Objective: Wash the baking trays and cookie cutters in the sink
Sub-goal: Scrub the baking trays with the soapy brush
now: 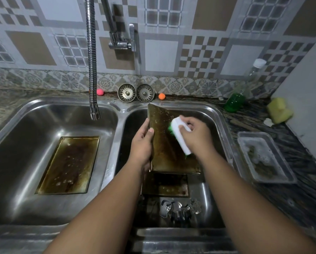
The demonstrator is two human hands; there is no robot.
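Baking tray [169, 149], stained brown, stands tilted in the right basin of the double sink [121, 114], and the left hand [142, 142] grips its left edge. The right hand [196, 137] is curled round a white scrub brush [180, 133] whose green bristles press on the tray. Another tray [165, 185] lies flat beneath it, with metal cookie cutters [179, 208] nearer and a third tray [69, 165] in the left basin.

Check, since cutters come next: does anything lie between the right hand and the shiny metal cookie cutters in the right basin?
Nothing visible covers the shiny metal cookie cutters; the right hand grips a white green-bristled scrubbing brush.
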